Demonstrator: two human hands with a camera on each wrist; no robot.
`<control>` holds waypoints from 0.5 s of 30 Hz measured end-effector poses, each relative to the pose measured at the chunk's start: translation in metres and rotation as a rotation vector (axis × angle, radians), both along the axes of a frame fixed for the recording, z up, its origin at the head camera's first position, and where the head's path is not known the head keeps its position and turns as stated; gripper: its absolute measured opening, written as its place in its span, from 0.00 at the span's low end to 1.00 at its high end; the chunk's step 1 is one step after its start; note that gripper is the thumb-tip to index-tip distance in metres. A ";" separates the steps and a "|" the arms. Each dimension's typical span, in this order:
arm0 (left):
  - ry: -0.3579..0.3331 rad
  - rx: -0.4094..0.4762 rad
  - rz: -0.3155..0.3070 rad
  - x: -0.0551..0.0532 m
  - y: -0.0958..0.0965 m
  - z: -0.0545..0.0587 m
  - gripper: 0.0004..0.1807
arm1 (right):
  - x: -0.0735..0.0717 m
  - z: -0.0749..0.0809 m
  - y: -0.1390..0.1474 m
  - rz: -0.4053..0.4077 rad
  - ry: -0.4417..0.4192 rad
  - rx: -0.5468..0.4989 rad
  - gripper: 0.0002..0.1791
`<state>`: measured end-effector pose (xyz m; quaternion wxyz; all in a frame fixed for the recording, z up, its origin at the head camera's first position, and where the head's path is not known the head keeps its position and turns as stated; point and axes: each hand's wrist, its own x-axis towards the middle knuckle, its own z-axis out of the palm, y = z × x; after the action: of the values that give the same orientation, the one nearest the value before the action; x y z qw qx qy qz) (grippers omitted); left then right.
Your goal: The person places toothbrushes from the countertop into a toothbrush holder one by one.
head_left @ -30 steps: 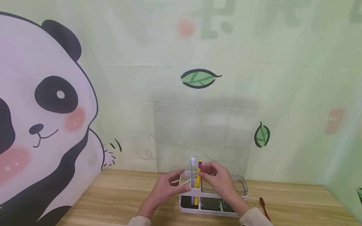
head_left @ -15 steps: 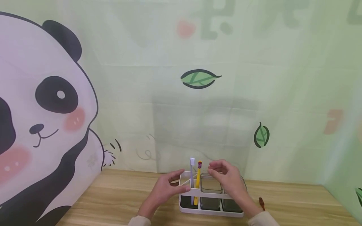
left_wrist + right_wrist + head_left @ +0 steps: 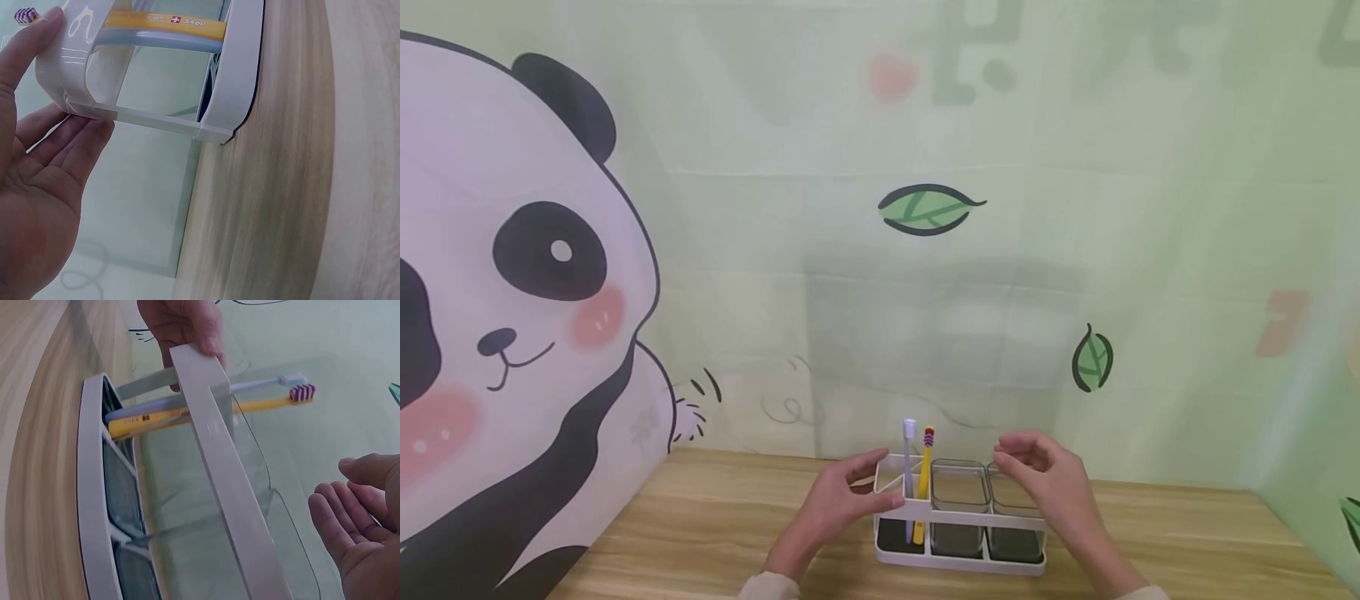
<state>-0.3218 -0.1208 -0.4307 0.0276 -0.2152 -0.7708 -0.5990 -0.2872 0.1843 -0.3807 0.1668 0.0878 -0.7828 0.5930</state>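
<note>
A white toothbrush holder [image 3: 958,517] stands on the table, with two clear cups [image 3: 960,487] in its middle and right compartments. In its left part, a pale lavender toothbrush [image 3: 908,458] and a yellow toothbrush [image 3: 926,467] with a red-and-purple head stand upright. My left hand [image 3: 838,498] grips the holder's left end, thumb on the front of the upper frame and fingers behind, as the left wrist view shows. Above the right cup hovers my right hand [image 3: 1052,479], fingers loosely bent and holding nothing. The right wrist view shows this hand [image 3: 365,515] apart from the holder.
The wood-grain table [image 3: 737,508] extends on both sides of the holder. Behind it hangs a pale green cloth backdrop [image 3: 820,333] printed with a panda [image 3: 542,333] and leaves.
My right hand has let go of the yellow toothbrush and moved right, over the right cup. The reddish-brown toothbrush on the table is now out of sight by my right forearm. My left hand stays put.
</note>
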 end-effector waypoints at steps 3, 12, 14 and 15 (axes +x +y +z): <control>0.005 0.004 -0.003 0.000 0.000 -0.001 0.41 | 0.002 -0.002 0.008 -0.015 -0.006 0.005 0.20; 0.007 0.012 -0.008 -0.001 0.000 -0.001 0.42 | 0.009 -0.004 0.033 -0.080 -0.042 0.038 0.23; 0.007 0.013 -0.007 -0.001 0.000 -0.001 0.41 | 0.011 -0.004 0.039 -0.088 -0.065 0.039 0.25; 0.007 0.015 -0.007 0.000 0.000 -0.001 0.41 | 0.011 -0.004 0.041 -0.094 -0.075 0.043 0.25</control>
<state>-0.3223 -0.1204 -0.4322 0.0295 -0.2199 -0.7654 -0.6041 -0.2761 0.2256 -0.3846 0.1630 0.0323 -0.8042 0.5706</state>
